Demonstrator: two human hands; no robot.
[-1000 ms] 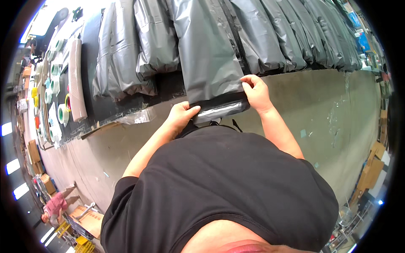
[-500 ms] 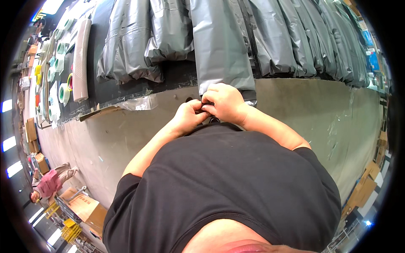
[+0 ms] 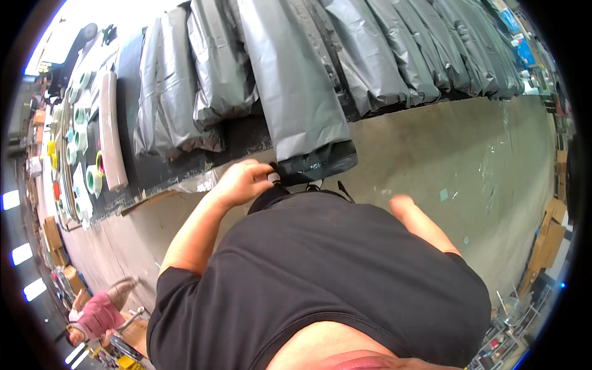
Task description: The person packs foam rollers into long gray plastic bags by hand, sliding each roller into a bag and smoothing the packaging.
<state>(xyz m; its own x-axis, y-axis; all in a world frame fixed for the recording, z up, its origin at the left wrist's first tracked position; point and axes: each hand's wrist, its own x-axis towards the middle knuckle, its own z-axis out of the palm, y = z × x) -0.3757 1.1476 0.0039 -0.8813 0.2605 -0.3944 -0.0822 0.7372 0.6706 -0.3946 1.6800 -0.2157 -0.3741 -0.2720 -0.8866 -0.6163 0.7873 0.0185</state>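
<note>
A long grey plastic bag point(image 3: 302, 92) lies across the dark table, its near end reaching past the edge toward my body. The strip at that end is darker and lies flat. My left hand point(image 3: 242, 184) is at the left corner of this strip, fingertips and thumb closed on it. Beside those fingertips shows a small pale thing that I cannot make out. Apart from the bag, to the right, my right hand point(image 3: 402, 203) is over the floor near my side. It is small and blurred, and its fingers do not show.
More filled grey bags point(image 3: 364, 55) lie side by side along the table. At the left are a pale roll point(image 3: 111, 132) and several tape rolls point(image 3: 94, 179). Clear plastic film point(image 3: 198, 183) hangs at the table edge. A person in pink point(image 3: 102, 314) is beyond, at the lower left.
My right hand has left the bag's end and moved right, toward my side. My left hand has shifted slightly left, staying at the bag. The dark end strip now shows more fully.
</note>
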